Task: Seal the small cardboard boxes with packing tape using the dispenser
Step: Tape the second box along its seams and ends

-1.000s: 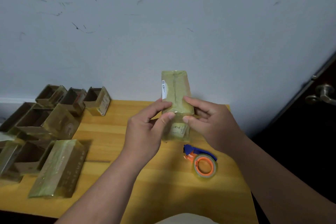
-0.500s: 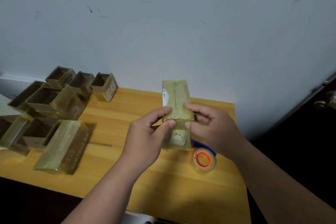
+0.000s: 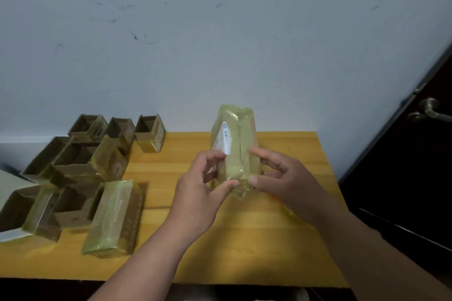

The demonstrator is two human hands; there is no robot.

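A small cardboard box (image 3: pixel 236 144) wrapped in yellowish packing tape stands on end above the wooden table (image 3: pixel 244 239), with a white label on its left side. My left hand (image 3: pixel 201 190) pinches its lower left edge between thumb and fingers. My right hand (image 3: pixel 281 178) grips its lower right edge, thumb on the front. The tape dispenser is hidden behind my right hand. A sealed, taped box (image 3: pixel 113 219) lies flat at the left of the table.
Several open, empty cardboard boxes (image 3: pixel 73 161) crowd the table's left side and back left corner. A grey wall rises behind the table. A dark door with a metal handle (image 3: pixel 429 111) stands to the right.
The box has tilted so its top leans away, and my fingers have shifted lower along its edges. The dispenser, seen before under my right hand, is now covered.
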